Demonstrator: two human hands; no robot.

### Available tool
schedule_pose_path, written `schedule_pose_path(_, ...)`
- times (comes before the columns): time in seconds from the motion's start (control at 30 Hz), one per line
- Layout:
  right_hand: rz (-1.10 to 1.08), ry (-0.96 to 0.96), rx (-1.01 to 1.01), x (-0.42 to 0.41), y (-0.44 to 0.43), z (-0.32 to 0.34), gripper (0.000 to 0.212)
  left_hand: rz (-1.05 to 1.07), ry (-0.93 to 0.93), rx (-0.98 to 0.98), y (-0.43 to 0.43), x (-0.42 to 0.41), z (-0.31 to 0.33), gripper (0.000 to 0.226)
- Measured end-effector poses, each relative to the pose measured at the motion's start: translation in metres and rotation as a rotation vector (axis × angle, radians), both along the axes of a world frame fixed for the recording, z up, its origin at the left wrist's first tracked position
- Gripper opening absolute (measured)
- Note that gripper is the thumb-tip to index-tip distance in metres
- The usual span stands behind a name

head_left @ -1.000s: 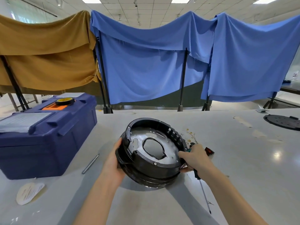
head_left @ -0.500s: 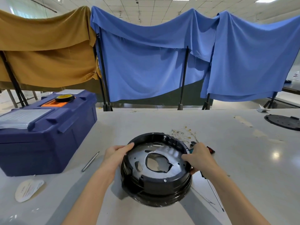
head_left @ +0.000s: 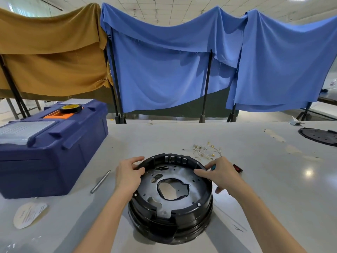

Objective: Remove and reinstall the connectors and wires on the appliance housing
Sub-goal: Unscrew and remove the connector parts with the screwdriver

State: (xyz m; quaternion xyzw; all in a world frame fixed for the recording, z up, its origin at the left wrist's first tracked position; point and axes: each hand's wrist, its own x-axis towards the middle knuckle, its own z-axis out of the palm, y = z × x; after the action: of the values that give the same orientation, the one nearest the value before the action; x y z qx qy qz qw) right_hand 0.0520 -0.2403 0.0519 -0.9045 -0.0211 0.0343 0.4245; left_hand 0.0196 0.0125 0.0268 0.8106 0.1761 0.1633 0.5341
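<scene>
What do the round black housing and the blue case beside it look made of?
Housing: likely moulded black plastic, glossy on the outer wall, with ribs and slots at the rim. Its inner plate reflects light in hazy patches, perhaps coated metal. Blue case: matt moulded plastic, with rounded edges and moulded latches.

Toolbox (head_left: pixel 45 157) left of housing (head_left: pixel 171 207), wires (head_left: pixel 204 150) behind it

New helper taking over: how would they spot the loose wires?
Find the round black housing on the grey table. Just behind its far rim, to the right, lies a small tangle of thin pale wires. Their tiny brass-coloured ends set them apart from the red part nearby.
</scene>
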Motion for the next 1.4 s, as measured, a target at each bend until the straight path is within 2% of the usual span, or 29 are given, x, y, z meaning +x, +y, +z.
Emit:
schedule_pose_path(0.1,0.041,0.013,-0.159,-0.001,-0.007,0.001,0.059,0.103,-0.023,0.063,-0.002,0.001,-0.004,0.038)
schedule_pose_path(0.17,0.084,0.050,-0.190,-0.002,-0.007,0.002,0.052,0.152,0.012,0.148,-0.006,0.001,-0.005,0.043)
schedule_pose_path(0.27,0.084,0.051,-0.212,0.001,-0.007,0.006,0.038,0.104,0.130,0.269,-0.007,-0.001,0.001,0.049)
schedule_pose_path(0.33,0.061,0.022,-0.223,0.009,-0.008,0.008,0.031,0.044,0.241,0.370,-0.005,-0.002,0.009,0.040)
schedule_pose_path(0.4,0.042,-0.034,-0.228,0.016,-0.007,0.008,0.024,0.045,0.300,0.492,-0.005,-0.006,0.018,0.013)
schedule_pose_path(0.47,0.037,-0.099,-0.174,0.017,-0.005,0.004,0.029,0.061,0.281,0.573,-0.008,-0.006,0.022,0.024)
schedule_pose_path(0.53,0.041,-0.109,-0.131,0.013,-0.007,0.001,0.035,0.002,0.208,0.567,-0.011,-0.001,0.018,0.033)
schedule_pose_path(0.6,0.026,-0.069,-0.190,0.009,-0.014,0.000,0.046,-0.075,0.186,0.512,-0.012,0.003,0.014,0.051)
schedule_pose_path(0.67,0.045,-0.019,-0.250,0.009,-0.021,0.000,0.046,-0.083,0.162,0.525,-0.013,0.004,0.010,0.037)
schedule_pose_path(0.73,0.060,-0.016,-0.256,0.012,-0.021,-0.002,0.035,-0.029,0.137,0.571,-0.012,0.008,0.008,0.018)
schedule_pose_path(0.77,0.054,-0.039,-0.240,0.015,-0.020,-0.004,0.028,0.008,0.154,0.618,-0.013,0.008,0.011,0.016)
schedule_pose_path(0.83,0.036,-0.116,-0.182,0.017,-0.014,-0.008,0.020,0.095,0.205,0.722,-0.015,0.006,0.018,0.039)
schedule_pose_path(0.93,0.013,-0.215,-0.074,0.015,-0.010,-0.008,0.036,0.192,0.230,0.854,-0.019,0.003,0.024,0.046)
schedule_pose_path(1.0,-0.034,-0.264,-0.116,0.015,-0.015,-0.003,0.045,0.114,0.190,0.772,-0.017,0.007,0.018,0.040)
schedule_pose_path(1.1,0.034,-0.193,-0.280,0.014,-0.022,0.007,0.032,-0.142,0.138,0.520,-0.013,0.011,0.007,0.056)
schedule_pose_path(1.13,0.077,-0.146,-0.318,0.013,-0.022,0.009,0.024,-0.186,0.135,0.489,-0.014,0.010,0.004,0.058)
schedule_pose_path(1.23,0.081,-0.193,-0.336,0.016,-0.019,0.004,0.005,-0.131,0.116,0.607,-0.016,0.012,0.005,0.039)
schedule_pose_path(1.3,0.054,-0.264,-0.301,0.019,-0.016,-0.002,0.020,-0.038,0.121,0.753,-0.017,0.011,0.014,0.026)
schedule_pose_path(1.4,0.074,-0.286,-0.221,0.020,-0.013,-0.007,0.025,0.082,0.188,0.908,-0.018,0.007,0.020,0.044)
